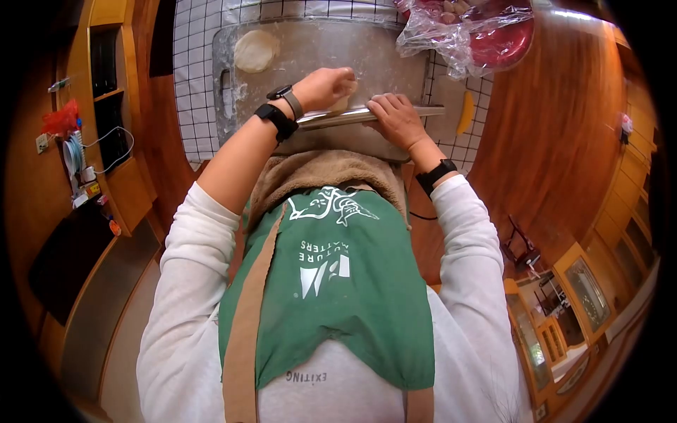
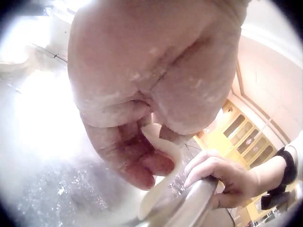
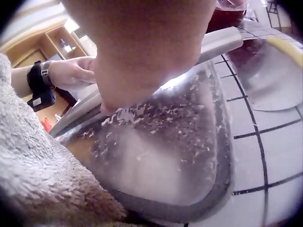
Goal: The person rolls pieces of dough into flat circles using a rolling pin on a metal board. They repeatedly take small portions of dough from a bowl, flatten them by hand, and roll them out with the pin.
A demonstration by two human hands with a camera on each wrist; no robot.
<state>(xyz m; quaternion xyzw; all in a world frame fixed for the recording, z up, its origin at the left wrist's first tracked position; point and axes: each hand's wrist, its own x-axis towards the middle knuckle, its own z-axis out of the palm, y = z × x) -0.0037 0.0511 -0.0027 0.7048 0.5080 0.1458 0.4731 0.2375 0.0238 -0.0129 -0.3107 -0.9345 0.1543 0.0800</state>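
My left hand [image 1: 326, 86] pinches the edge of a thin dough wrapper [image 2: 165, 175] between thumb and curled fingers. Bending downward, the wrapper reaches the metal rolling pin [image 1: 328, 120], which overlaps its lower edge in the left wrist view. My right hand [image 1: 397, 120] grips the pin near its right end, fingers over the top. Below both hands lies a floured board [image 1: 381, 63] with a raised grey rim. A pale round of dough [image 1: 256, 51] rests at its far left. In the right wrist view my forearm and hand hide much of the pin [image 3: 220, 43].
Right of the board, a scraper with a yellow handle [image 1: 465, 113] lies on the checked tablecloth [image 1: 194, 92]. A red bowl [image 1: 504, 46] partly covered by clear plastic wrap [image 1: 430, 35] stands at the far right. A brown fluffy cloth [image 1: 324, 169] borders the board's near edge.
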